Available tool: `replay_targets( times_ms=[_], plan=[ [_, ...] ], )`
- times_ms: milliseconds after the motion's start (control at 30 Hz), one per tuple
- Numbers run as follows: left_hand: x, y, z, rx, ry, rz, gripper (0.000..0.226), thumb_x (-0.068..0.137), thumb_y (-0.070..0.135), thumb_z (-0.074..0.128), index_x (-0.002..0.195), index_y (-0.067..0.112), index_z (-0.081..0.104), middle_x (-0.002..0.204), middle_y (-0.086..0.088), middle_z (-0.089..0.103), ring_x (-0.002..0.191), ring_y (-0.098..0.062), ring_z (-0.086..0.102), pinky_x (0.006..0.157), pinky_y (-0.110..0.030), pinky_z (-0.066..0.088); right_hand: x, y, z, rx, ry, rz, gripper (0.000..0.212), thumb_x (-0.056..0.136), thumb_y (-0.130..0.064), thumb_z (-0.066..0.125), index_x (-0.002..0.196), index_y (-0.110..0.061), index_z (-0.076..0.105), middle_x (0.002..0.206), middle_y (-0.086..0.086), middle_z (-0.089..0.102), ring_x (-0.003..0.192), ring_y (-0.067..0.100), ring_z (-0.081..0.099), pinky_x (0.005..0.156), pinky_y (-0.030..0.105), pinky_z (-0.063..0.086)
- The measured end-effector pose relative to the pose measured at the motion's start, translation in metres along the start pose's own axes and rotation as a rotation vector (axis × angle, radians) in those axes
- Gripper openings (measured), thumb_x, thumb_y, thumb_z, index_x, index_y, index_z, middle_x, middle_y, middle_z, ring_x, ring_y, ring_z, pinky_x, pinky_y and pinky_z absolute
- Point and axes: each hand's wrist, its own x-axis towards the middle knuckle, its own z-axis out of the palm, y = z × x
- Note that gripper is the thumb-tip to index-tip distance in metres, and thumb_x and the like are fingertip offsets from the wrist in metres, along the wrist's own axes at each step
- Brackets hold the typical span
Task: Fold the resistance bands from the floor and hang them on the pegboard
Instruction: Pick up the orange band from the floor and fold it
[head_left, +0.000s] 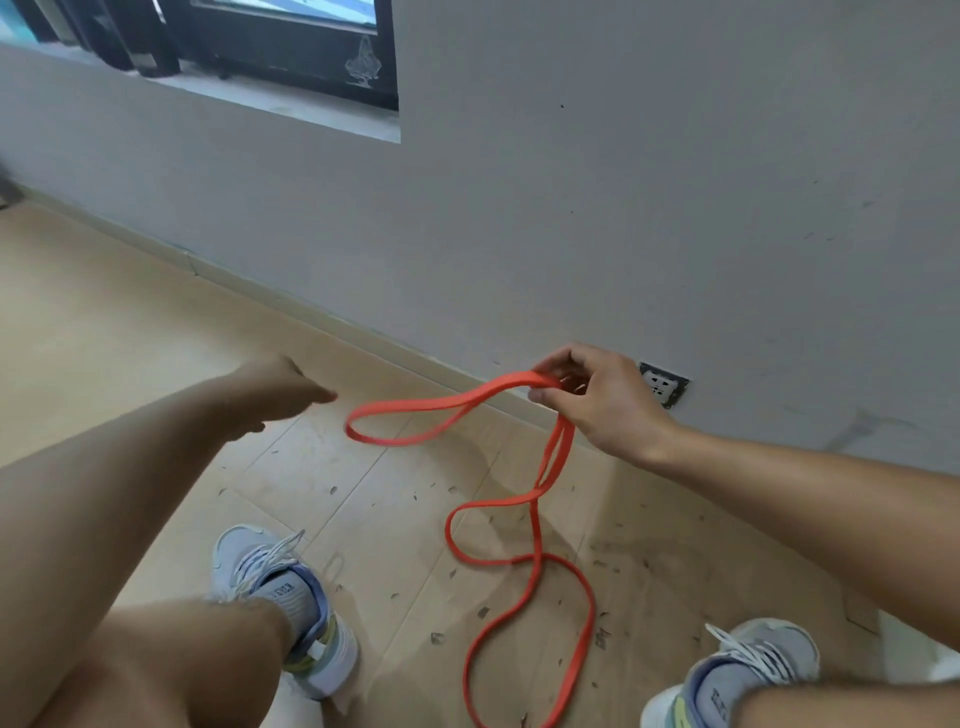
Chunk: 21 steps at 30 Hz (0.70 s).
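Band (519, 519), orange, one long flat loop; top bend pinched in my right hand (602, 400), fingers and thumb curled round the doubled strap near the wall; held up so the slack hangs free and I can see how it lies before folding. From the pinch one short loop sticks out leftward in the air toward my other hand; a doubled length drops down, crosses over itself, and its lower coils rest on the floor (130, 338) between my shoes, running out of view at the bottom edge.

Left hand (275, 395), empty, fingers extended and loosely together, reaching toward the free loop but well short of touching it; my guess is it is placed to catch that loop and bring it across to the right hand, making the first fold.

Left shoe (291, 597) and right shoe (743, 670), grey with white laces, set apart with the coils lying between them; I judge that stance keeps my feet off the strap.

Wall (675, 182), grey, close ahead; socket (664, 383) low on it, just behind my right hand; window (270, 52) upper left.

Floor, pale wood, scattered with small dark flecks.

Pegboard, not in view; hanging not yet begun; folding at its very start, by my judgement.
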Motion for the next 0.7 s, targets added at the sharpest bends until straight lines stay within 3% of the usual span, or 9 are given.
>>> replay_targets(
  times_ms=[100,167,233,333,433,567,700],
  plan=[
    [-0.026,0.033,0.015,-0.064,-0.109,0.293,0.064,0.084,0.034,0.081,0.138,0.010,0.056,0.127,-0.008,0.065,0.112,-0.021,0.063,0.087,-0.031,0.052,-0.001,-0.017,-0.001,-0.030,-0.051,-0.078,0.021,0.082,-0.021,0.087,0.103,-0.024,0.080,0.091,-0.012,0.079,0.085,0.003,0.074,0.083,0.024,0.060],
    [-0.053,0.063,0.026,-0.135,-0.275,0.484,0.061,0.081,0.041,0.080,0.134,0.018,0.060,0.124,0.003,0.069,0.111,-0.008,0.065,0.091,-0.024,0.051,-0.004,-0.027,-0.001,-0.053,-0.083,-0.130,0.024,0.083,-0.022,0.087,0.106,-0.023,0.081,0.092,-0.014,0.078,0.086,0.000,0.073,0.082,0.017,0.057],
    [-0.072,0.085,0.040,-0.144,-0.355,0.599,0.061,0.077,0.047,0.080,0.130,0.022,0.063,0.118,0.008,0.073,0.107,-0.003,0.068,0.096,-0.026,0.053,-0.007,-0.035,-0.001,-0.048,-0.105,-0.165,0.028,0.083,-0.024,0.087,0.110,-0.025,0.079,0.092,-0.013,0.078,0.086,0.001,0.074,0.081,0.018,0.057],
    [-0.080,0.098,0.058,-0.066,-0.285,0.681,0.049,0.081,0.048,0.079,0.121,0.024,0.065,0.100,0.009,0.078,0.090,-0.003,0.073,0.087,-0.029,0.059,-0.010,-0.041,-0.003,0.001,-0.137,-0.163,0.034,0.084,-0.022,0.085,0.106,-0.026,0.060,0.089,-0.009,0.079,0.083,0.005,0.074,0.078,0.023,0.060],
    [-0.081,0.100,0.063,0.072,-0.242,0.709,0.037,0.083,0.054,0.074,0.105,0.025,0.069,0.079,0.008,0.078,0.065,0.001,0.069,0.064,-0.021,0.054,-0.016,-0.045,-0.004,-0.036,-0.160,-0.176,0.040,0.086,-0.021,0.084,0.095,-0.031,0.046,0.089,-0.009,0.077,0.081,0.005,0.074,0.073,0.018,0.057],
    [-0.082,0.104,0.057,0.114,-0.210,0.708,0.031,0.080,0.049,0.078,0.086,0.019,0.075,0.065,0.005,0.073,0.047,0.004,0.058,0.045,-0.008,0.037,-0.020,-0.042,-0.001,-0.031,-0.187,-0.187,0.040,0.084,-0.014,0.085,0.096,-0.025,0.048,0.091,-0.001,0.072,0.071,0.012,0.068,0.064,0.024,0.056],
    [-0.087,0.106,0.047,0.023,-0.163,0.785,0.023,0.079,0.037,0.084,0.080,0.016,0.073,0.062,0.008,0.065,0.049,0.003,0.053,0.047,-0.009,0.038,-0.017,-0.034,0.003,0.009,-0.225,-0.109,0.034,0.084,-0.012,0.082,0.096,-0.028,0.054,0.085,0.000,0.071,0.072,0.015,0.068,0.069,0.031,0.059]
  ],
)
